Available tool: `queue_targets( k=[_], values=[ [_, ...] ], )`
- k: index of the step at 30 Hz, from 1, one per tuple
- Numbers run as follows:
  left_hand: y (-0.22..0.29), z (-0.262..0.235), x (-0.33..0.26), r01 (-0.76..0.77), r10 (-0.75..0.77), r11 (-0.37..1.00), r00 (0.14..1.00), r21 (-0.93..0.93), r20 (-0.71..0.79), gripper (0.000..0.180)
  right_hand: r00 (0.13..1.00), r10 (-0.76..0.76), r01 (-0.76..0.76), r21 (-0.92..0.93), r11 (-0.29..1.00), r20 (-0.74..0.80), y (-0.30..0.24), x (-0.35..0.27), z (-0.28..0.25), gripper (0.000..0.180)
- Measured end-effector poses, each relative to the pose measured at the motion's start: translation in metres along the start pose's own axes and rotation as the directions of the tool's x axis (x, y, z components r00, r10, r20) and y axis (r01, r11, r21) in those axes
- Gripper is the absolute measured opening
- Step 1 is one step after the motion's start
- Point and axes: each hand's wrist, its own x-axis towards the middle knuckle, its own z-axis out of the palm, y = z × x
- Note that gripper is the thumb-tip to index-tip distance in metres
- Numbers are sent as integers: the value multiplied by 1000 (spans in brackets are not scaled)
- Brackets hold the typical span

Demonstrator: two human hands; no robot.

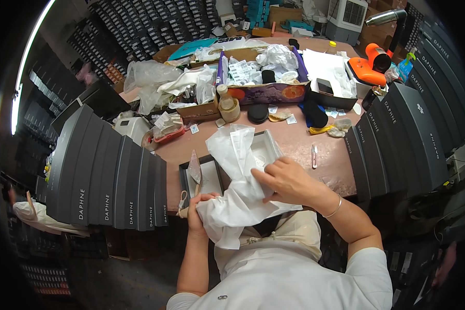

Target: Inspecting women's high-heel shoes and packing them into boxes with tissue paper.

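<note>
Both hands grip white tissue paper (237,199) at the desk's (299,142) near edge. The left hand (196,209) clenches its lower bunch. The right hand (287,181) pinches its upper fold

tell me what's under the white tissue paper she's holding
The white tissue paper, gripped by the left hand and right hand, drapes over an open dark box. Only the box's rim shows; whatever is wrapped inside the paper is hidden.
</note>
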Motion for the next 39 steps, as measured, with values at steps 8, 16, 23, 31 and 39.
queue_targets(
  k=[8,16,23,31,39],
  values=[
    [29,-23,44,-280,402,869,880,408,-253,45,850,507,-504,64,862,-139,52,-52,-3,45],
    [-14,103,34,-806,497,-220,392,549,774,30,379,903,-637,651,412,-200,133,-140,28,44],
    [-82,45,86,-480,-283,-391,875,785,394,28,664,747,-613,585,531,18,73,-104,-21,38],
    [-5,73,24,345,-734,650,516,677,441,75,905,91,-210,250,945,415,31,4,-14,38],
    [-42,44,-11,338,-353,935,853,107,385,65,969,21,-7,57,998,-246,-4,13,86,42]
  ],
)
